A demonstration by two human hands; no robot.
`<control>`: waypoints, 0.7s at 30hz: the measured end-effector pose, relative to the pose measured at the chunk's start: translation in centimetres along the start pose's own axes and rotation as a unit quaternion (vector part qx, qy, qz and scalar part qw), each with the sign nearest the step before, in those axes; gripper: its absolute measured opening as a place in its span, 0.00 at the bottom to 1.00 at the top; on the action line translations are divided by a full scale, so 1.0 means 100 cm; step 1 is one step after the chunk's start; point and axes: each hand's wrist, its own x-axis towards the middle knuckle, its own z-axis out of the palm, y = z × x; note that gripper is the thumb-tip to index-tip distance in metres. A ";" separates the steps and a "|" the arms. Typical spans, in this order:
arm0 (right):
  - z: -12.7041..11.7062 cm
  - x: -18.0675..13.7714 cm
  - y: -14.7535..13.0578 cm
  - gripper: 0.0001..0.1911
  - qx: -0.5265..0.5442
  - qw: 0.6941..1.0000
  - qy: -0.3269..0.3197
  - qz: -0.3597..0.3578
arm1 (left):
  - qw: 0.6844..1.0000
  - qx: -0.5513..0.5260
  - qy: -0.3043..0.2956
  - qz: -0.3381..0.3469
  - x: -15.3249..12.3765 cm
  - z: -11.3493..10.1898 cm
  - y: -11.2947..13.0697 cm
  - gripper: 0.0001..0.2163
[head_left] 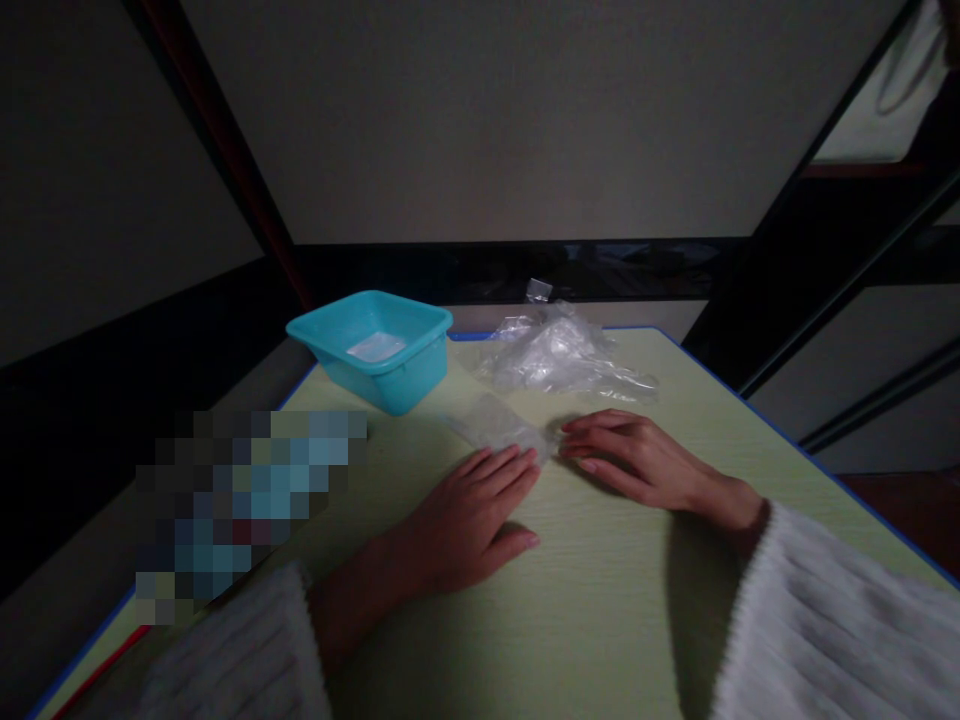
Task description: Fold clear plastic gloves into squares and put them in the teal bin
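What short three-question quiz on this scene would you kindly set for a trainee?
1. True or false: the left hand is palm down, its fingers on the flat clear plastic.
2. What colour is the tub?
3. Fill in the blank: in the picture, the crumpled clear plastic lies to the ____ of the tub.

Key: 1. True. 2. Turquoise. 3. Right.

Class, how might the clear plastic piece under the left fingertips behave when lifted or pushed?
The clear plastic piece is probably floppy, since it looks thin and lies flat. It resembles transparent film, so likely light. It might resist sliding while the left hand rests on it.
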 end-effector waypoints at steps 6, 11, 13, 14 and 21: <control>0.002 0.000 0.001 0.16 -0.019 1.000 0.001 -0.017 | 1.000 0.006 -0.016 -0.008 0.000 0.000 0.001 0.27; 0.004 -0.001 0.002 0.15 -0.022 1.000 0.000 -0.013 | 1.000 0.008 -0.023 0.001 0.000 -0.001 0.001 0.27; 0.003 -0.001 0.001 0.15 -0.021 1.000 0.006 -0.015 | 1.000 0.009 -0.026 0.003 0.000 -0.001 0.000 0.27; 0.002 -0.001 0.001 0.15 -0.020 1.000 0.010 -0.017 | 1.000 0.009 -0.025 0.003 0.000 -0.001 0.000 0.27; 0.002 0.000 0.001 0.15 -0.017 1.000 -0.001 -0.019 | 0.999 0.012 -0.031 -0.003 0.000 -0.002 0.000 0.28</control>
